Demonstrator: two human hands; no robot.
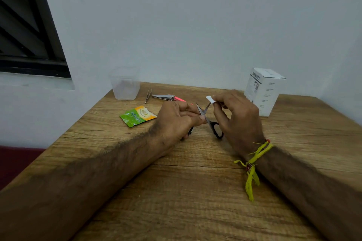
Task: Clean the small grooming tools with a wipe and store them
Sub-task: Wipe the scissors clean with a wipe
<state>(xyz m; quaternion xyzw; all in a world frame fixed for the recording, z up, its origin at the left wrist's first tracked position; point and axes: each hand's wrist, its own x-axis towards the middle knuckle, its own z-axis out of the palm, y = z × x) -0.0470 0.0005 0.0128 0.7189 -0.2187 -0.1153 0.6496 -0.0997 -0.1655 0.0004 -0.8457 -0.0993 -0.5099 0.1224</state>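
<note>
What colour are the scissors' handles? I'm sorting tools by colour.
Black, on the scissors, seen best in the head view, the only one.

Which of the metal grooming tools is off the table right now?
The scissors, held open in the left hand; tweezers and nail clipper lie flat.

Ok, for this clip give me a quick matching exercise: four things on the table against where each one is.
Things:
1. scissors
2. wipe
3. sachet
4. clear container

Places:
A. far left corner of the table, by the wall
B. pinched in the right hand
C. lying flat, left of the left hand
D. blades open, held by the left hand

Pairs: 1-D, 2-B, 3-C, 4-A
</note>
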